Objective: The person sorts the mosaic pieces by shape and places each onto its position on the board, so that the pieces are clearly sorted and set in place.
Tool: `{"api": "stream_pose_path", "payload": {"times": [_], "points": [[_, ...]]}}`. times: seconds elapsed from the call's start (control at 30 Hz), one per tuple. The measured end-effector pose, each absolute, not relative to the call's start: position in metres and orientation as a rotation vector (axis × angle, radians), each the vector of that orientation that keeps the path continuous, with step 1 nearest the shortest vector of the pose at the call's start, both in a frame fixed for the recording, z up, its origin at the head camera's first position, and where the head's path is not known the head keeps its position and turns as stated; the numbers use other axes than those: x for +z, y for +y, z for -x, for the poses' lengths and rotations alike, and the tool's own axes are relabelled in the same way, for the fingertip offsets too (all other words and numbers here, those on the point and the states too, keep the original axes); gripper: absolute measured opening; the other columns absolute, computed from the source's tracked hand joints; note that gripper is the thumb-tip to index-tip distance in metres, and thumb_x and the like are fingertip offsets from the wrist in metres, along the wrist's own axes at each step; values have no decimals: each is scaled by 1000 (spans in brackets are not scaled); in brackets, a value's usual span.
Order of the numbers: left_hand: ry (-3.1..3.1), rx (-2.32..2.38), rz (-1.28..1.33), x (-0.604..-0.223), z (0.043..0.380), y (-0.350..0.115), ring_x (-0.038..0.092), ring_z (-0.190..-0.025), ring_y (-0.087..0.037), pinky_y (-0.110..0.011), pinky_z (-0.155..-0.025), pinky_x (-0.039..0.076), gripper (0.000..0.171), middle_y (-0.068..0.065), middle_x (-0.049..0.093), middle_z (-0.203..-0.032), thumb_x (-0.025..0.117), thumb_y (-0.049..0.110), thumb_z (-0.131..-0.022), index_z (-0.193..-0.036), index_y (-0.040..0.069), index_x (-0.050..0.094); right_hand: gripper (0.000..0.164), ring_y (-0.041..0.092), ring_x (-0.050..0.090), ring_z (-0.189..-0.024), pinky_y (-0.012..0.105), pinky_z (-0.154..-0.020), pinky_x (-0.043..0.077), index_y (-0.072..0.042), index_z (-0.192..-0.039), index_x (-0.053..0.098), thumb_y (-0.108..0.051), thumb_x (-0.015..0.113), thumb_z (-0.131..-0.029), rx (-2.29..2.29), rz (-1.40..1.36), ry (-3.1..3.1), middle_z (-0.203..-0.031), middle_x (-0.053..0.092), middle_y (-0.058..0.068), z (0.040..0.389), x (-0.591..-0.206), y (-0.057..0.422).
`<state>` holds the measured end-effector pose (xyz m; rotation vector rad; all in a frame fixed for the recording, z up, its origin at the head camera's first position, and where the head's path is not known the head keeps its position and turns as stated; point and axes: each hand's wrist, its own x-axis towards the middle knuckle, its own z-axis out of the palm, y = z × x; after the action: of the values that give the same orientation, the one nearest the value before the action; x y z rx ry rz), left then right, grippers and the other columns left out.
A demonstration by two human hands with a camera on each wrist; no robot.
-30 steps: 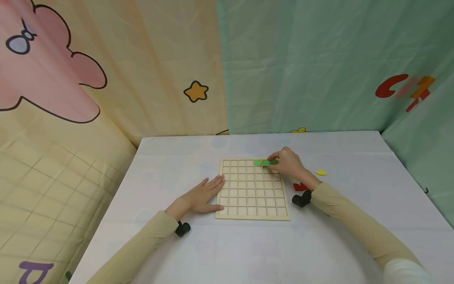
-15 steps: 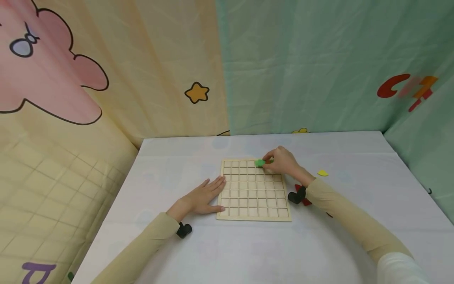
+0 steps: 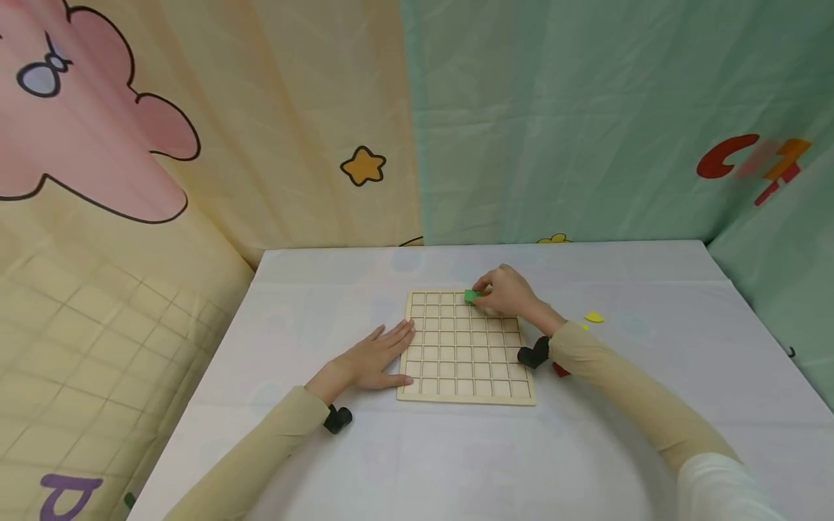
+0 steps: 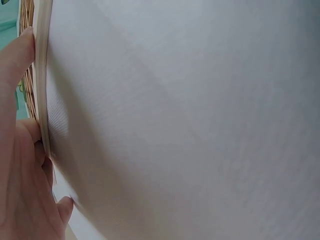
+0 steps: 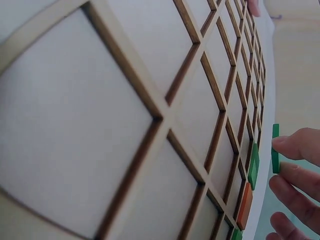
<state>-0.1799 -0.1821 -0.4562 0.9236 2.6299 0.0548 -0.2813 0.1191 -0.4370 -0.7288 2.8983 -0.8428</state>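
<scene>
A pale wooden grid board point(image 3: 465, 401) lies on the table. My left hand point(image 3: 369, 362) rests on its left edge, fingers spread. In the left wrist view, fingers point(image 4: 19, 55) lie against the board's rim point(image 4: 42, 75). My right hand point(image 3: 510, 291) is over the board's far right part, pinching a small green tile point(image 5: 275, 150) between thumb and fingers. In the right wrist view the tile is apart from the board. Beyond the grid's nearer cells sit another green tile point(image 5: 254, 167), an orange tile point(image 5: 244, 207) and a bit of green point(image 5: 236, 234). My hand hides these in the head view.
Right of the board lie yellow pieces point(image 3: 594, 317) and a red piece point(image 3: 560, 370), partly covered by the right wrist's black camera point(image 3: 534, 353). Another black camera point(image 3: 337, 419) is at the left wrist. Printed curtains point(image 3: 560, 130) stand behind the white table point(image 3: 404, 463).
My right hand has moved left along the board's far row, with the green tile now at its fingertips. The left hand has stayed on the board's edge.
</scene>
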Motion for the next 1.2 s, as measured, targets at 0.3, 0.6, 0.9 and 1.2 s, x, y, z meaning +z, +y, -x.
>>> {"api": "stream_pose_path", "payload": {"times": [0.3, 0.6, 0.9, 1.2], "points": [[2626, 54, -913, -453, 179, -181, -3, -151, -18, -48, -122, 6, 93, -4, -5, -163, 41, 66, -92, -155, 9, 3, 23, 28, 58, -99, 44, -83, 51, -9, -101, 77, -26, 74, -84, -782, 741, 2897, -97, 75, 8, 286, -436, 111], [2625, 19, -899, -456, 180, -182, -5, -151, -16, -47, -123, 5, 93, -2, -8, -163, 39, 68, -92, -155, 11, 1, 24, 28, 56, -100, 43, -84, 51, -11, -101, 77, -27, 74, -84, -706, 720, 2892, -97, 75, 8, 289, -439, 106], [2634, 30, -936, -456, 181, -182, -3, -151, -17, -49, -122, 6, 93, -4, -6, -163, 39, 68, -92, -155, 10, 2, 25, 27, 54, -100, 43, -83, 51, -11, -103, 76, -27, 74, -84, -682, 715, 2886, -98, 74, 8, 288, -438, 103], [2632, 23, -932, -455, 181, -182, -3, -151, -17, -49, -122, 4, 93, -4, -5, -163, 40, 67, -92, -155, 9, 3, 25, 26, 54, -96, 43, -83, 51, -11, -102, 77, -28, 74, -84, -643, 743, 2891, -98, 74, 6, 290, -441, 101]]}}
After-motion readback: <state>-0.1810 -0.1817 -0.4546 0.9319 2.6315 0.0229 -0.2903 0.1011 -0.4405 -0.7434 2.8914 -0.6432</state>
